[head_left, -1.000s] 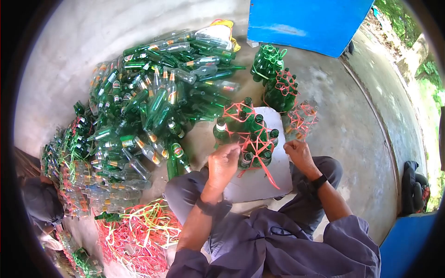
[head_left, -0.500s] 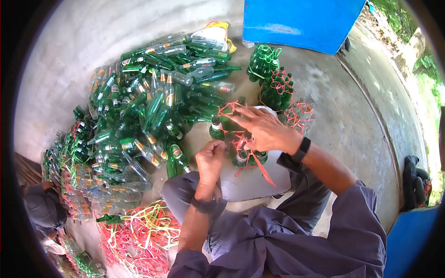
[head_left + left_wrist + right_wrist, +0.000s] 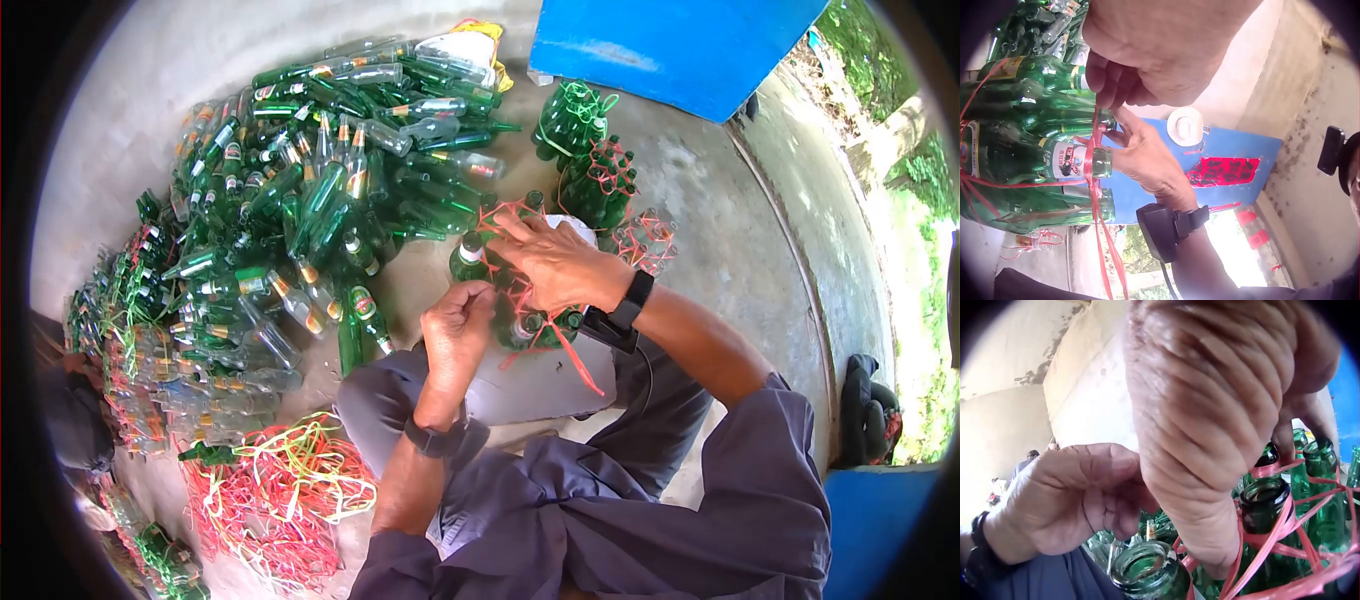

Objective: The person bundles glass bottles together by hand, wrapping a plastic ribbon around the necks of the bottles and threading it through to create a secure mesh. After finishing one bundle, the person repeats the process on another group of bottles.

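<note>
Green bottles (image 3: 1016,150) stand upright in a bundle on a pale board (image 3: 500,385), pink strap (image 3: 1090,169) looped round their necks. My left hand (image 3: 457,325), fingers curled, pinches an end of strap at the bundle's near left; the strap runs up to its fingertips in the left wrist view. My right hand (image 3: 560,265) lies over the bottle tops with fingers spread, its thumb down beside a strap among the necks in the right wrist view. Part of the bundle is hidden under it.
Loose bottles (image 3: 330,200) are heaped at the left, with a pile of pink and yellow straps (image 3: 270,500) nearer. More bundled bottles (image 3: 600,185) stand at the back right, below a blue panel (image 3: 660,50). Another person (image 3: 75,420) is at the far left.
My right hand has moved left from beside the board onto the bottle tops, and its fingers have spread. My left hand has shifted slightly left, still curled.
</note>
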`<move>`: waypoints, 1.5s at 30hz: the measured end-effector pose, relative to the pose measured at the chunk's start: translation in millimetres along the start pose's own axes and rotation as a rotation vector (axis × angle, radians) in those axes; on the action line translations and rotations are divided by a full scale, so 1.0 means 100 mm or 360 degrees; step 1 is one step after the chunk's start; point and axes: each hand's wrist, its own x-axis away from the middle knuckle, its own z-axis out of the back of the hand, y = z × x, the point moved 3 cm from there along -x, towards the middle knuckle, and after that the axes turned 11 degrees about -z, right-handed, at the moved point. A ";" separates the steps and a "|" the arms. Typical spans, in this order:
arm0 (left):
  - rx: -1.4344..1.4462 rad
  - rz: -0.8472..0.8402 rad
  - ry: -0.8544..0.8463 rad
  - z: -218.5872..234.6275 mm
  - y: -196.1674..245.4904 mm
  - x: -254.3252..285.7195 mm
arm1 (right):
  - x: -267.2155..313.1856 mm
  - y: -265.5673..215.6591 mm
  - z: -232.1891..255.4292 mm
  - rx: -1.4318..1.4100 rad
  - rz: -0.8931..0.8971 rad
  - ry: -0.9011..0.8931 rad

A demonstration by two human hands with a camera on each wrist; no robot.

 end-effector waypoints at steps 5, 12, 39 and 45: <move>-0.0071 -0.0106 -0.0027 -0.02 0.02 0.01 | -0.12 0.03 -0.11 0.0160 -0.0030 0.0020; 0.0027 -0.0044 0.0000 -0.01 0.04 0.01 | -0.26 0.09 -0.17 0.0132 0.0059 0.0066; 0.0373 0.0216 0.0096 -0.08 0.23 -0.27 | 0.29 0.23 0.01 -0.0074 0.0158 0.0056; 0.0365 0.0229 0.0050 -0.11 0.13 -0.26 | 0.51 0.49 0.27 -0.0239 0.0146 0.0204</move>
